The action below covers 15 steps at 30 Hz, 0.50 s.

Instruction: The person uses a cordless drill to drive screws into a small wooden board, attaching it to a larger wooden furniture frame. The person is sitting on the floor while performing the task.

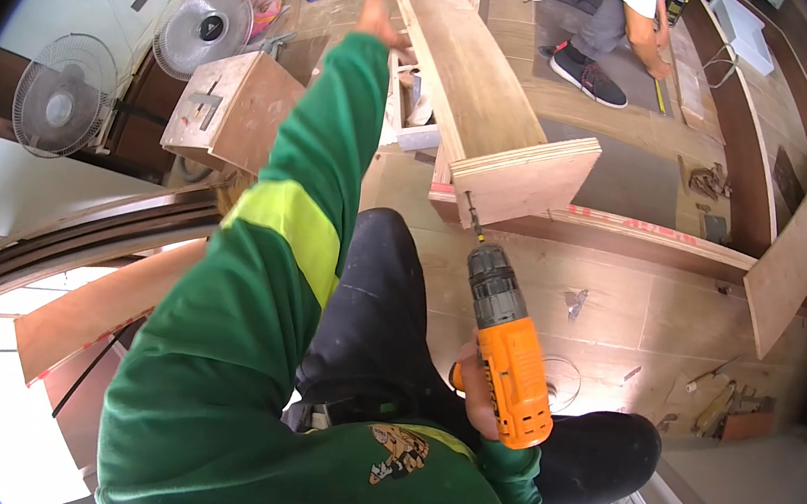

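A long plywood box piece (481,70) stretches away from me, with a plywood end panel (529,177) across its near end. My left hand (380,17) reaches along its left side, fingers stretched out against the side edge. In my right hand (481,398) is an orange cordless drill (514,376), gripped by its handle. The drill's bit (474,215) points up at the lower left part of the end panel, where its tip meets the face. How deep the tip sits is too small to tell.
A wooden frame (628,229) lies on the floor beyond my knees. Another person's hand (660,70) is by a yellow tape measure (660,97). Two fans (204,26) and a plywood box (229,110) stand left. A loose panel (793,260) leans right, near scattered hand tools (717,406).
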Each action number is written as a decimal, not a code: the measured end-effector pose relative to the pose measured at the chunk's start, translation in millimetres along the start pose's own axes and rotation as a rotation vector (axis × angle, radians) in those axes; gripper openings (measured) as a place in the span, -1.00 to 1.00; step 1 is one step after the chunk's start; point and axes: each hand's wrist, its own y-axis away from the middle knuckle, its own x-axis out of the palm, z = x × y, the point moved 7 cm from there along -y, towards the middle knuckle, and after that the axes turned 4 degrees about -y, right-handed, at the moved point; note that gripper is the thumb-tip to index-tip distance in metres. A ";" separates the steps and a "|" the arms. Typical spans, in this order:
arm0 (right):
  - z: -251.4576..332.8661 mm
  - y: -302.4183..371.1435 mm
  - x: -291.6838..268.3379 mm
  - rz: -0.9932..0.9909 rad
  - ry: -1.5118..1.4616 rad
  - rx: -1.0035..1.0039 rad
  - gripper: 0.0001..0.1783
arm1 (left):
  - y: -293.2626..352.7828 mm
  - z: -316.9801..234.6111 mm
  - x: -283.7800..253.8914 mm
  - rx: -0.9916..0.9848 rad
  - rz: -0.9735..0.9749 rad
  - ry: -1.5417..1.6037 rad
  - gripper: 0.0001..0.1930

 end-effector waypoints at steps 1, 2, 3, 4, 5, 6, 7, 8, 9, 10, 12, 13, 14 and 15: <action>5.0 -0.7 3.8 -0.005 0.012 -0.067 -0.65 | -23.4 6.7 -45.2 0.040 0.139 0.119 0.03; 0.9 -1.6 4.5 0.014 -0.004 -0.072 -0.65 | -29.2 21.8 -52.7 0.094 0.185 0.125 0.08; -0.7 -1.8 7.3 0.042 -0.035 -0.082 -0.66 | -30.8 28.1 -70.5 0.159 0.218 0.128 0.13; -9.4 -3.2 3.3 0.042 -0.004 -0.072 -0.66 | -18.2 69.8 -39.5 0.215 0.233 0.159 0.18; -8.5 -6.3 0.5 0.060 0.005 -0.080 -0.67 | -7.0 73.0 -23.6 0.229 0.258 0.159 0.22; -4.2 -8.3 -3.3 0.086 0.016 -0.086 -0.69 | 6.0 73.0 -10.9 0.248 0.280 0.161 0.26; 9.6 -16.0 -8.3 0.050 -0.037 -0.088 -0.71 | 17.1 56.7 -5.5 0.205 0.333 0.139 0.29; 9.2 -19.4 -10.6 0.049 -0.018 -0.105 -0.70 | 28.5 45.9 6.7 0.159 0.385 0.116 0.32; 9.9 -18.9 -11.5 0.057 -0.009 -0.116 -0.70 | 36.1 40.7 12.1 0.118 0.313 0.055 0.14; 12.8 -18.2 -11.6 0.065 -0.011 -0.135 -0.69 | 44.5 30.3 18.2 0.079 0.244 -0.010 -0.01; 5.9 -13.7 -11.0 0.053 0.036 -0.113 -0.68 | 48.6 22.5 22.4 0.008 0.194 -0.033 -0.06; 0.7 -11.0 -10.2 0.044 0.057 -0.102 -0.67 | 44.5 13.8 26.3 0.012 0.213 -0.033 -0.08; -1.8 -7.1 -11.9 0.031 0.093 -0.078 -0.67 | 36.8 11.1 33.9 0.005 0.242 -0.027 -0.11; 7.5 -10.2 -14.8 -0.008 0.133 -0.125 -0.68 | 42.1 4.2 56.7 0.060 0.362 -0.026 -0.29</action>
